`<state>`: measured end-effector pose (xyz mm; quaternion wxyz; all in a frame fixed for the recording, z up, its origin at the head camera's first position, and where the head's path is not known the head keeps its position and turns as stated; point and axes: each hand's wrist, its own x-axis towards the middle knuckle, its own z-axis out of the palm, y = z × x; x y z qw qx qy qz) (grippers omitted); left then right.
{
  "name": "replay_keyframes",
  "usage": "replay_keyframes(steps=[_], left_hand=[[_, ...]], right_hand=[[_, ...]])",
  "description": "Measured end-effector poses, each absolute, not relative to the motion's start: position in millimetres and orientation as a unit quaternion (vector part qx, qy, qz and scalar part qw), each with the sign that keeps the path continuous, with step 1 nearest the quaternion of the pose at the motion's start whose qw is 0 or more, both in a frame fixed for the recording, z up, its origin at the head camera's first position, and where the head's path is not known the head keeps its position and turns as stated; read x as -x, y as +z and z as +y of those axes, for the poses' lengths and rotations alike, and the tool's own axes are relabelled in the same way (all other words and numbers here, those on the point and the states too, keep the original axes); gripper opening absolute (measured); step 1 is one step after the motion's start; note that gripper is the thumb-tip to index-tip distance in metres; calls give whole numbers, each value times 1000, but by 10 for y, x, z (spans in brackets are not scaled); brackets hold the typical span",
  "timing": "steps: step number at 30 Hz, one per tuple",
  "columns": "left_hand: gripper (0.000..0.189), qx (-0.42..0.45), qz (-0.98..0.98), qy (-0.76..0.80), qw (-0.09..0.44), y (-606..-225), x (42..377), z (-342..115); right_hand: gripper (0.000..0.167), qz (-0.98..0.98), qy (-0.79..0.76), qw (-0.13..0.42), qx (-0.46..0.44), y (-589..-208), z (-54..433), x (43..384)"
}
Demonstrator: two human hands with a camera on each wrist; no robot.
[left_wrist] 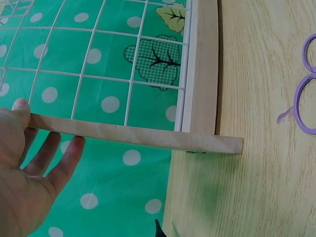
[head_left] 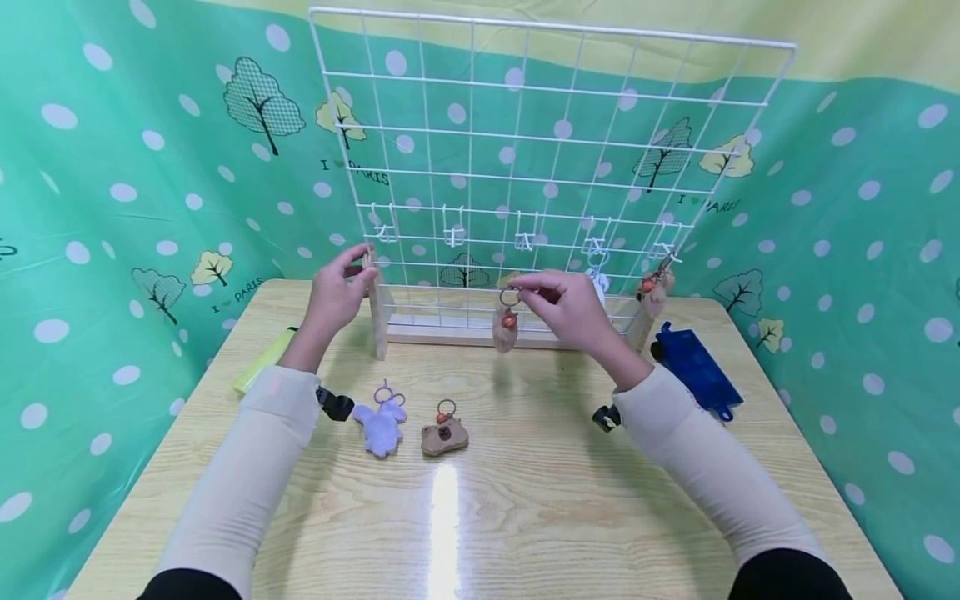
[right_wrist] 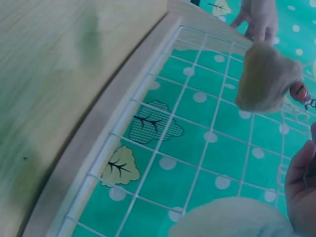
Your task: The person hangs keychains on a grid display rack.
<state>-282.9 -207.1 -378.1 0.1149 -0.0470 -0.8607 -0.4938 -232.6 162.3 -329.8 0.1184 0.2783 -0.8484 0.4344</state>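
My right hand (head_left: pixel 566 308) pinches the metal ring of a brown plush keychain (head_left: pixel 505 329) that dangles in front of the white wire grid rack (head_left: pixel 471 154). An orange ball charm (head_left: pixel 510 319) hangs beside the plush; the right wrist view shows the brown plush (right_wrist: pixel 266 79) close up. With thumb and fingers on opposite sides, my left hand (head_left: pixel 335 293) grips the rack's wooden side post (left_wrist: pixel 148 137). Small white hooks (head_left: pixel 453 236) sit in a row on the grid. A pale blue keychain (head_left: pixel 597 271) and another brown plush keychain (head_left: pixel 654 292) hang at its right.
On the table in front lie a lilac plush keychain (head_left: pixel 381 427) and a brown bear-like plush keychain (head_left: pixel 445 435). A blue translucent case (head_left: pixel 697 371) lies at the right, and a yellow-green object (head_left: pixel 262 362) at the left. A patterned green cloth (head_left: pixel 112 208) surrounds the table.
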Motion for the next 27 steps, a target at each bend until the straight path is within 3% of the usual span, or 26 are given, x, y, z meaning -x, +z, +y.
replay_keyframes(steps=[27], left_hand=[[52,57,-861,-492,120,-3838,2865,-2105]], right_hand=[[21,-839,464,214,-187,-3075,1575,2435]])
